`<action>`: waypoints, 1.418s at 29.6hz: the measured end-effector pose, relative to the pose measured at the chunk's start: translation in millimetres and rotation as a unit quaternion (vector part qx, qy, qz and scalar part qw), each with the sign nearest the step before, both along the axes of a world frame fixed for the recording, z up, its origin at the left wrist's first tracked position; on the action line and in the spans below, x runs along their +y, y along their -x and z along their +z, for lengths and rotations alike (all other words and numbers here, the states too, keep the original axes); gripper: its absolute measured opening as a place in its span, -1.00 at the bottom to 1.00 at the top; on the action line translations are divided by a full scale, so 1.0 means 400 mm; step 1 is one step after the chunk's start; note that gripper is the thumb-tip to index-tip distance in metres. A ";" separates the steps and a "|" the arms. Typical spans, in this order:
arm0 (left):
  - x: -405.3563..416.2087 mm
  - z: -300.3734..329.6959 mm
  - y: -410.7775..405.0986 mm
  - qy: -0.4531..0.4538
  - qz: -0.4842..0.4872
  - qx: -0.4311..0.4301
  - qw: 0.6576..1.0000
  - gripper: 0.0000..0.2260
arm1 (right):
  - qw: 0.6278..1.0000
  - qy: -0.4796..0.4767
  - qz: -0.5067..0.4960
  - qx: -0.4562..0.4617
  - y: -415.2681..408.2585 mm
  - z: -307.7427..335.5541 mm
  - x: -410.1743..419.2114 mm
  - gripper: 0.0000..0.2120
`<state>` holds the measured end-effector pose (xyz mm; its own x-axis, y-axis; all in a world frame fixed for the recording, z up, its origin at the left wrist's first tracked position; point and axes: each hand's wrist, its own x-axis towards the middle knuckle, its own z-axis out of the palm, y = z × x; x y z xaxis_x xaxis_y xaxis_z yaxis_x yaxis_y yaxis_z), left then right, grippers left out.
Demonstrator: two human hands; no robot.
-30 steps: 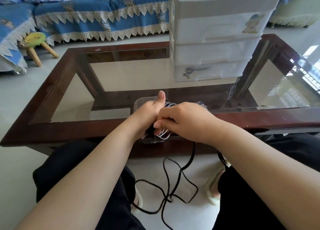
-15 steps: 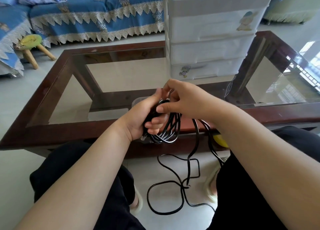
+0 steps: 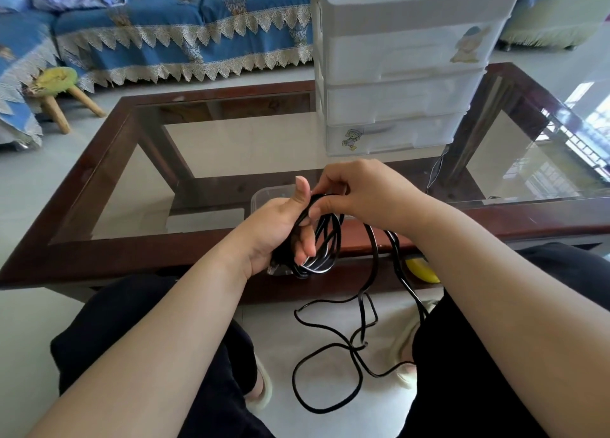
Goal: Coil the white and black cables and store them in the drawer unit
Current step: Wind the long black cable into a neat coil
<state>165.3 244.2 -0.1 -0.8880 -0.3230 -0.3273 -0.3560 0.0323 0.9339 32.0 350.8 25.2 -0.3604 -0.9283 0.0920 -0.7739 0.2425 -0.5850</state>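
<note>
A bundle of loops of the black cable [image 3: 325, 239] is gripped in the left hand [image 3: 277, 233], whose fingers are curled shut around it, thumb raised. The top of the coil is pinched between the thumb and fingers of the right hand [image 3: 363, 196]. The loose remainder trails onto the floor [image 3: 26, 322]. The white drawer unit [image 3: 402, 74] is seen on the glass-topped table [image 3: 99, 259] beyond.

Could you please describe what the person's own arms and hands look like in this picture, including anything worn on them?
Both forearms are bare as far up as the frame shows, with no sleeves visible. The left hand and the right hand wear no gloves, and no rings, watch or bracelets can be seen. The left thumbnail looks short and unpainted. Below the arms, dark black clothing covers the lap.
</note>
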 end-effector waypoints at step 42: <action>-0.115 0.049 -0.038 -0.395 -0.148 0.148 0.895 -0.73 | 0.993 0.039 0.000 0.113 0.025 -0.125 0.031 -0.85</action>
<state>180.6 198.2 19.7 -0.9817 0.1695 -0.0865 -0.1751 -0.6273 0.7589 21.9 363.0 -24.7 -0.3218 -0.9152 0.2426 -0.8875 0.2022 -0.4141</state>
